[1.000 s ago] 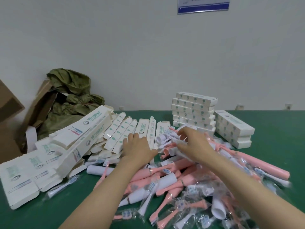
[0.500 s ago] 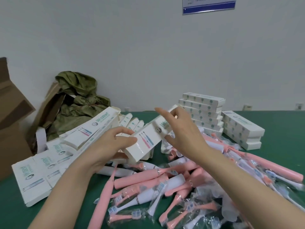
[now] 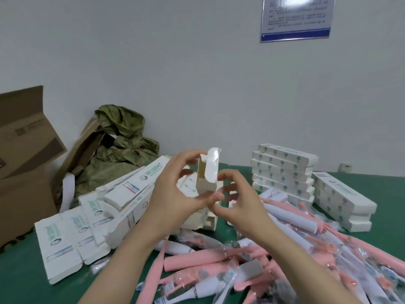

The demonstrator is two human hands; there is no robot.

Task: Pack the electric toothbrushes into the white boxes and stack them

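Head camera looks down at two bare hands over a green table point(image 3: 19, 279). The left hand point(image 3: 175, 194) holds a white box point(image 3: 207, 178) up in the air, in the middle of the picture. The box stands up tall, and its top flap is open and sticks up. The left thumb lies across the front of the box low down. The other left fingers curl round the back near the top. The right hand point(image 3: 243, 207) is on the other side of the box. Its fingers are curled too. Its first finger touches the right edge of the box, and its thumb sits just under the left thumb, so both hands have hold of the box. I cannot tell if anything is inside it.

Under the hands and off to the right lies a big messy heap of pink toothbrushes point(image 3: 197, 261). Some brush heads point(image 3: 228, 279) lie in clear bags among them. To the left, flat boxes point(image 3: 63, 244) lie on top of each other. Behind the right hand is a stack of shut boxes point(image 3: 282, 170). A second stack point(image 3: 344, 202), a lower one, stands just beside it. At the far left is a brown carton point(image 3: 22, 172), with a crumpled green cloth point(image 3: 122, 145) near it. A blue sign point(image 3: 295, 18) hangs on the wall point(image 3: 153, 62).
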